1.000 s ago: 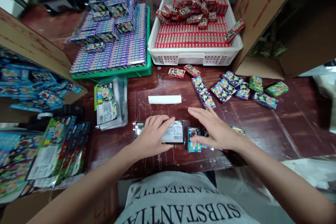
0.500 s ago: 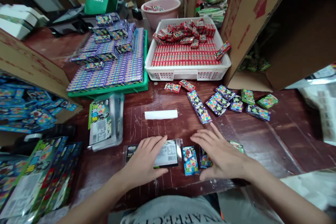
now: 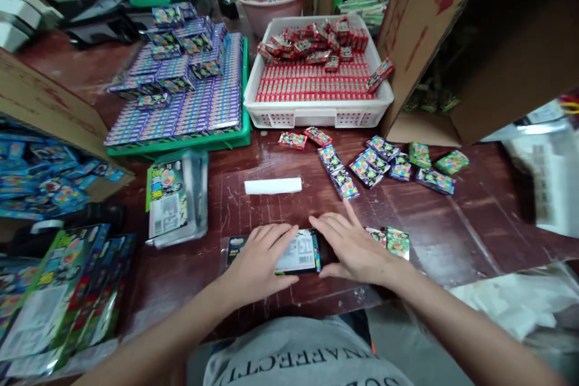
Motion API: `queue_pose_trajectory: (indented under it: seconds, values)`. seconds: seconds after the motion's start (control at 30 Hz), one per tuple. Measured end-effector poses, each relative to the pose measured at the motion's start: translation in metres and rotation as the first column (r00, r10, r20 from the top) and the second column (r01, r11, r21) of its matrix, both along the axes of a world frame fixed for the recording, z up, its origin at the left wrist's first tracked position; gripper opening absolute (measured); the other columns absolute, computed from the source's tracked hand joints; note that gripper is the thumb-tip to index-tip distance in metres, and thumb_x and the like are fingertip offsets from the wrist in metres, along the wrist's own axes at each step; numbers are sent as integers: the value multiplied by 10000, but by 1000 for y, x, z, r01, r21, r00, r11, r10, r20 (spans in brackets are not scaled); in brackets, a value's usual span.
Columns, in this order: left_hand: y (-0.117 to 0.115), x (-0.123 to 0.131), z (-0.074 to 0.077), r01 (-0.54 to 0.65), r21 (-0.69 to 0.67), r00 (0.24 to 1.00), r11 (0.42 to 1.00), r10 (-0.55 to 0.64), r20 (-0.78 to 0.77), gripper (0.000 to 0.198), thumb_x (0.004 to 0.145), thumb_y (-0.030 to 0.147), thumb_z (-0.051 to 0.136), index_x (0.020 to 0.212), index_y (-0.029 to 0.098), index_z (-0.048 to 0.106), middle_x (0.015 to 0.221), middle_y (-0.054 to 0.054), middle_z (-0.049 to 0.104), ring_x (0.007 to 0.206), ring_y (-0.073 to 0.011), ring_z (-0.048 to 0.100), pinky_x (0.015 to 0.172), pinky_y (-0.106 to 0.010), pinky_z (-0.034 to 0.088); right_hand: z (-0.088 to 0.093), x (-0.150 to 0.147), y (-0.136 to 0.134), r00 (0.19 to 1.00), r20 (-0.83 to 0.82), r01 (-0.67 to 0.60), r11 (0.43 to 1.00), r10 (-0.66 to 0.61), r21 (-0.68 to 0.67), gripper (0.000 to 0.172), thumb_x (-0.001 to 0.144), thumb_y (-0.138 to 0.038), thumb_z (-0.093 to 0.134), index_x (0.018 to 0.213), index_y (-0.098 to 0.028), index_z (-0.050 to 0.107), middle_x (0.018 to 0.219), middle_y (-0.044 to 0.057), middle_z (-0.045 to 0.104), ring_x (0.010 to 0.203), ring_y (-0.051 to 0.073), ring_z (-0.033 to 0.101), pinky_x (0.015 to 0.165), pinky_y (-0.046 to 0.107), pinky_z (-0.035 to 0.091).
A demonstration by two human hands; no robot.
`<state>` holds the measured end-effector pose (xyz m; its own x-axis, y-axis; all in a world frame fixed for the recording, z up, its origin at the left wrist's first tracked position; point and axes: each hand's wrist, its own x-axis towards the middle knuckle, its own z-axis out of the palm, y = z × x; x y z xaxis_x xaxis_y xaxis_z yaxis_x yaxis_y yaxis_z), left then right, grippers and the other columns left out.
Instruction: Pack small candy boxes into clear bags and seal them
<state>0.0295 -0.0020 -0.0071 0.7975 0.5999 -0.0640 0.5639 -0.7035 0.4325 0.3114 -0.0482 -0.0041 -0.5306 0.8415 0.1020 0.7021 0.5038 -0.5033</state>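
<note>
A clear plastic pack [image 3: 298, 251] with a barcode label lies flat on the dark red table near its front edge. My left hand [image 3: 257, 259] rests flat on its left part, fingers stretched out. My right hand [image 3: 355, 247] lies flat just to the right, fingers spread, pressing small colourful boxes against the pack's right edge. A blue edge of one box shows between the hands. Two small boxes [image 3: 392, 239] lie beside my right wrist.
A white paper strip [image 3: 273, 186] lies beyond the pack. Loose small boxes [image 3: 375, 166] lie right of centre. Behind stand a white basket of red boxes [image 3: 316, 113], a green tray of purple boxes [image 3: 181, 142], cardboard cartons [image 3: 434, 24] and packed stacks [image 3: 176, 196] at left.
My right hand slid left, pushing the small boxes up against the pack. The left hand stayed on the pack. The view shifted a little.
</note>
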Motion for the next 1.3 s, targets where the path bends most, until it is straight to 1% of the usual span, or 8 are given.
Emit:
queue_pose_trajectory:
  seconds: [0.07, 0.13, 0.27, 0.33, 0.53, 0.77, 1.17, 1.3]
  values:
    - [2, 1, -6, -13, 30, 999, 999, 14, -30, 907, 745, 440, 811, 1521, 258, 378, 1466, -118, 526, 1314, -345, 478, 1089, -521, 364, -1, 17, -8, 997, 60, 53, 998, -54, 16, 1234, 709, -606, 819, 1614, -172, 102, 1511, 203, 470, 1415, 373, 409, 1211, 704, 22]
    - [6, 1, -11, -17, 56, 999, 998, 20, -43, 898, 753, 479, 799, 1522, 268, 387, 1467, -108, 532, 1307, -355, 481, 1079, -528, 360, -1, 39, -19, 988, 121, 92, 996, -93, 14, 1276, 673, -717, 780, 1621, -188, 111, 1553, 206, 427, 1434, 404, 378, 1199, 726, 13]
    - [11, 5, -11, 11, 55, 1000, 998, -10, -24, 891, 767, 480, 789, 1527, 263, 378, 1456, -105, 543, 1280, -339, 496, 1070, -498, 367, -3, 61, -37, 986, 118, 121, 992, -118, -23, 894, 800, -568, 747, 1542, -265, 353, 1432, 127, 581, 1365, 358, 477, 1216, 697, -7]
    - [11, 9, -7, 30, 32, 999, 999, -29, -32, 889, 763, 468, 796, 1521, 257, 383, 1461, -110, 538, 1289, -339, 484, 1074, -499, 360, -2, 60, -37, 993, 55, 107, 993, -104, -54, 758, 837, -453, 726, 1500, -268, 408, 1395, 106, 604, 1334, 317, 513, 1230, 668, -10]
    - [9, 13, 10, 92, -86, 996, 992, -92, 2, 907, 750, 528, 805, 1507, 254, 387, 1484, -99, 511, 1329, -307, 451, 1107, -473, 346, 8, 43, -16, 994, -85, -86, 986, 74, -145, 776, 807, -410, 737, 1499, -305, 403, 1436, 80, 566, 1346, 293, 505, 1227, 652, -55]
    - [9, 14, 3, 81, 31, 997, 996, -81, -8, 853, 785, 472, 783, 1506, 225, 399, 1468, -124, 524, 1305, -338, 461, 1082, -515, 329, 3, 29, -6, 999, 0, -38, 998, 38, -41, 763, 848, -342, 716, 1522, -256, 369, 1452, 82, 561, 1384, 286, 472, 1223, 629, -127]
    - [18, 19, 2, 113, -33, 993, 993, -112, 21, 864, 771, 481, 796, 1501, 254, 393, 1439, -110, 540, 1289, -328, 478, 1058, -494, 340, -8, 41, -13, 999, -45, 7, 994, -12, -110, 912, 858, -476, 749, 1582, -322, 217, 1459, 72, 557, 1383, 286, 481, 1243, 612, -104]
    - [18, 19, 5, 69, -57, 997, 996, -67, 42, 897, 766, 481, 805, 1515, 275, 356, 1452, -92, 517, 1289, -306, 476, 1070, -467, 344, -5, 51, -17, 989, -63, 133, 988, -138, -74, 853, 853, -519, 738, 1549, -320, 285, 1461, 84, 546, 1358, 305, 499, 1245, 626, -69]
